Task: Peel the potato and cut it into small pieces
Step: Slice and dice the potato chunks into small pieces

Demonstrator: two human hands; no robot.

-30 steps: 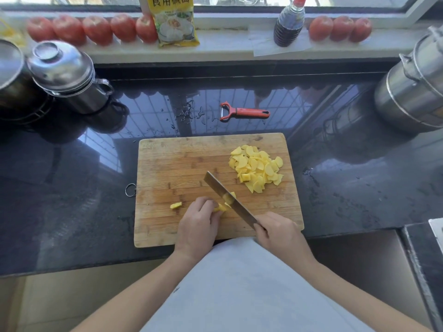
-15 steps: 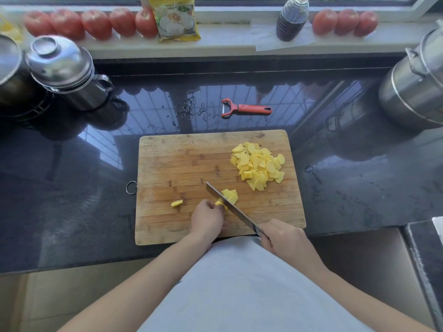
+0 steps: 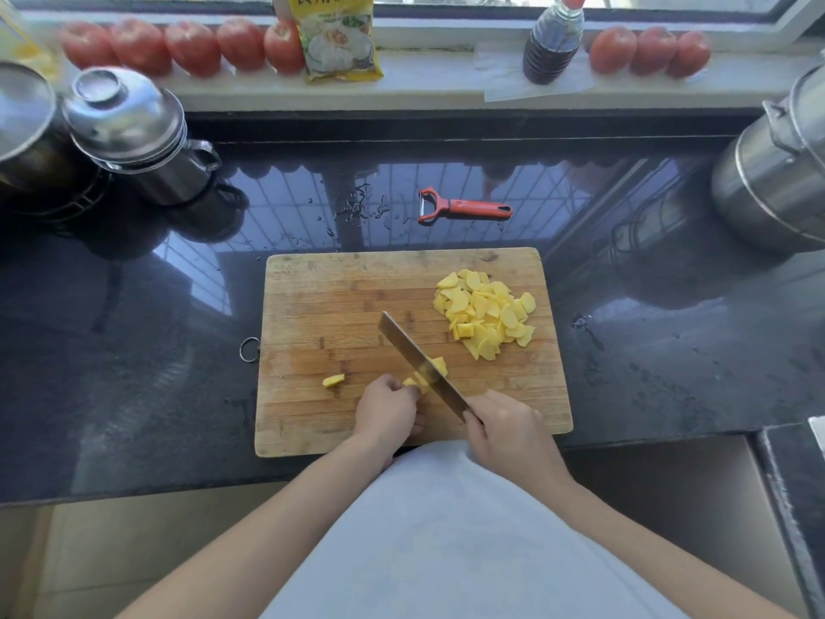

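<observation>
While the right hand (image 3: 509,433) wraps its fingers round the handle of the knife (image 3: 417,366), the left hand (image 3: 388,411) curls its fingers over the last bit of potato (image 3: 413,383) to keep it from sliding. That bit sits on the near middle of the board (image 3: 321,306), tucked right against the blade, so the next slice can be thin. The fingertips look bent back and away from the sharp edge, most likely to keep them safe. The blade slants across the board from the right hand up and to the left, with its edge down at the potato. A fresh slice or two (image 3: 439,365) lies just on the other side of the blade, where it drops after a cut. A big pile (image 3: 486,312) of yellow slices sits at the far right of the board, kept out of the way so there is room to cut. One small piece (image 3: 334,380) lies alone to the left of the hands. No skin shows on any piece, so the peeling looks done, and the peeler (image 3: 464,208) rests on the dark counter (image 3: 134,373) behind the board. Only a small bit seems left to cut, so the job looks nearly over.
</observation>
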